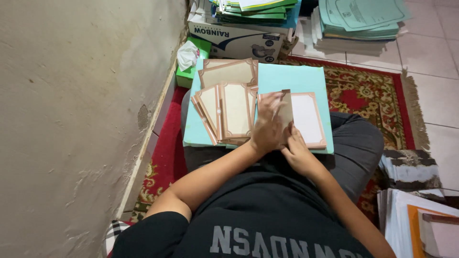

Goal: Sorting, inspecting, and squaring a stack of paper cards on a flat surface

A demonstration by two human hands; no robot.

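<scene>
My left hand (268, 130) lies fingers-down on a brown-bordered cream card (283, 111), pinching and lifting its near edge, while my right hand (299, 152) sits just beside it with fingertips curled at the same card's lower edge; whether it truly grips, I cannot tell. The card rests over another bordered card (308, 118) on a turquoise board (291, 79) across my lap. I judge these cards light, thin and a little stiff, likely to slide on one another, so an edge or corner pinch suits them best. To the left a fanned stack of cards (229, 112) lies on the same board. Beyond are a green tissue box (192, 62), a cardboard box (239, 40) and a patterned red rug (368, 91).
</scene>
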